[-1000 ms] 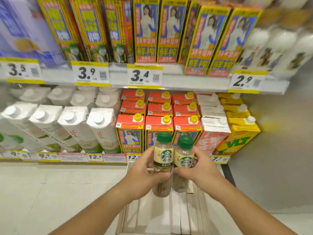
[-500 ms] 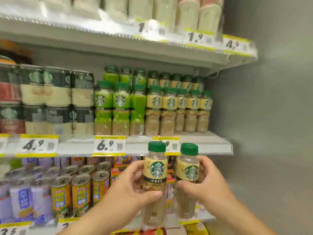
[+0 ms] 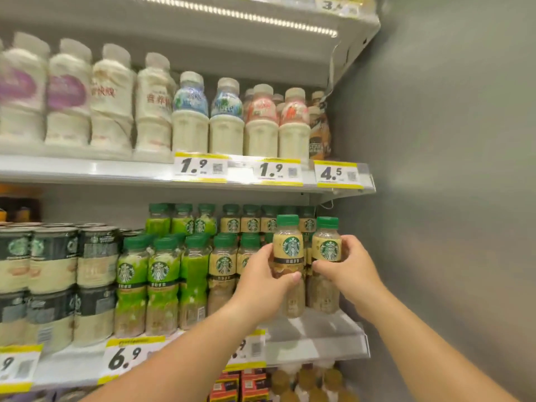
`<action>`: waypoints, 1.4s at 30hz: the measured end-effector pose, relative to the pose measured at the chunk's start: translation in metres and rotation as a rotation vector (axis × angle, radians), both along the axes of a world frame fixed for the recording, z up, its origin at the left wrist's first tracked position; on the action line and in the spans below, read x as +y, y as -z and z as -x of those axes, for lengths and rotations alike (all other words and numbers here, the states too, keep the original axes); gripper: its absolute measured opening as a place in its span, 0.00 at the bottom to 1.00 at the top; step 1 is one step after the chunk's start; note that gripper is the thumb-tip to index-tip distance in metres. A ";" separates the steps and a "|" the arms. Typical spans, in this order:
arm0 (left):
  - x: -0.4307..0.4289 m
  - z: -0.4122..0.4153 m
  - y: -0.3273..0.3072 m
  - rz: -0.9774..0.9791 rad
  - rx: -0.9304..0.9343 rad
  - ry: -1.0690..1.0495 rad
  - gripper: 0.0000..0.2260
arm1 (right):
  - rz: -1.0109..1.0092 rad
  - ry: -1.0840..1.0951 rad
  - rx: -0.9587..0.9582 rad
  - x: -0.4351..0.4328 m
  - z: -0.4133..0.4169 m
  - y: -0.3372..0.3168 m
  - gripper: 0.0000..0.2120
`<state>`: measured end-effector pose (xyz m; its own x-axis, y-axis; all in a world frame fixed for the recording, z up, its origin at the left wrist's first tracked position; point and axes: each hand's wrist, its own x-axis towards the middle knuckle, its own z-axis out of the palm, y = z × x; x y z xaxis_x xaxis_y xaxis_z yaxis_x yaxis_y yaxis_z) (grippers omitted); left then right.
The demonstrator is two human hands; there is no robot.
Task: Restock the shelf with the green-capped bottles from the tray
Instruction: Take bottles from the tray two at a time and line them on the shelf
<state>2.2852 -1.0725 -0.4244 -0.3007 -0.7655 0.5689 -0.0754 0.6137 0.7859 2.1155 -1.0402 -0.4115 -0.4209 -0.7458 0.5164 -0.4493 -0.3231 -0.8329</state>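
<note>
My left hand point(image 3: 265, 281) grips a green-capped coffee bottle point(image 3: 288, 250) with a beige label. My right hand point(image 3: 352, 269) grips a second, matching bottle point(image 3: 326, 248). Both bottles are upright, side by side, at the right end of the middle shelf point(image 3: 319, 335), their bases close to the shelf surface. Behind and to the left stand rows of the same beige-label bottles point(image 3: 223, 265). The tray is out of view.
Green-label bottles point(image 3: 159, 280) and stacked dark-banded cups point(image 3: 52, 274) fill the shelf to the left. White yoghurt bottles point(image 3: 191, 117) sit on the shelf above. A grey side wall point(image 3: 449, 198) closes the right. Price tags line the shelf edges.
Both hands have carried the two bottles up from the tray near the floor to the right end of the middle shelf. The view has swung upward with them.
</note>
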 end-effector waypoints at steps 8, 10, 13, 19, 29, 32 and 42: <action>-0.025 0.029 0.041 -0.072 -0.090 -0.197 0.28 | -0.087 -0.001 -0.052 -0.026 0.023 0.038 0.23; -0.027 0.028 0.048 -0.086 -0.099 -0.213 0.30 | -0.064 -0.018 -0.054 -0.027 0.024 0.043 0.22; -0.025 0.027 0.055 -0.090 -0.086 -0.228 0.31 | -0.048 -0.018 -0.041 -0.028 0.023 0.048 0.21; -0.012 0.018 0.056 -0.013 -0.189 -0.350 0.28 | -0.127 0.041 0.074 -0.019 0.029 0.072 0.20; 0.004 0.011 0.054 0.063 -0.618 -0.619 0.22 | -0.179 0.146 0.189 -0.014 0.025 0.086 0.21; -0.004 0.017 0.047 0.090 -0.698 -0.671 0.24 | -0.196 0.137 0.206 -0.017 0.021 0.086 0.21; -0.019 0.019 0.047 0.137 -0.798 -0.768 0.21 | -0.267 0.146 0.332 -0.041 -0.001 0.083 0.32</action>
